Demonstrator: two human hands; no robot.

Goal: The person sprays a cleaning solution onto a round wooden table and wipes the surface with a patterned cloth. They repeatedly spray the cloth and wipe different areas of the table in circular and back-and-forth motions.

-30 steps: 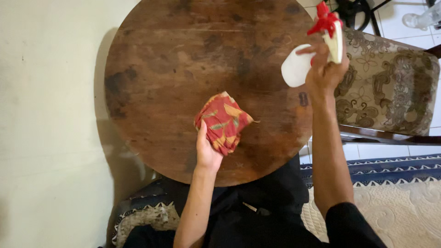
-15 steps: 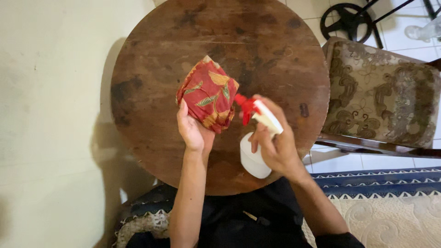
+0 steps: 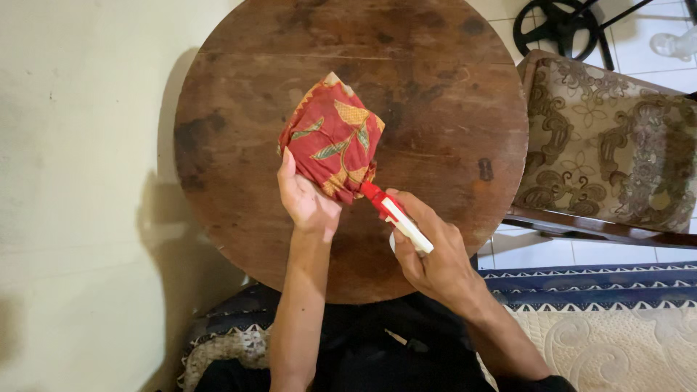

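My left hand [image 3: 305, 201] holds up a folded red cloth [image 3: 332, 138] with a leaf pattern, above a round dark wooden table [image 3: 435, 87]. My right hand [image 3: 435, 254] grips a white spray bottle [image 3: 403, 225] with a red nozzle, and the nozzle tip points at the cloth's lower edge, almost touching it. The bottle's body is mostly hidden behind my right hand. Both forearms reach in from the bottom of the view.
A padded chair [image 3: 610, 145] with a brown floral seat stands right of the table. A pale wall [image 3: 80, 181] runs along the left. A blue and cream patterned rug [image 3: 617, 319] lies at the lower right, and a black wheel-shaped stand [image 3: 559, 29] sits at the top right.
My right hand brought the spray bottle from above the chair down to the cloth. My left hand lifted the cloth off the table and turned it toward the nozzle.
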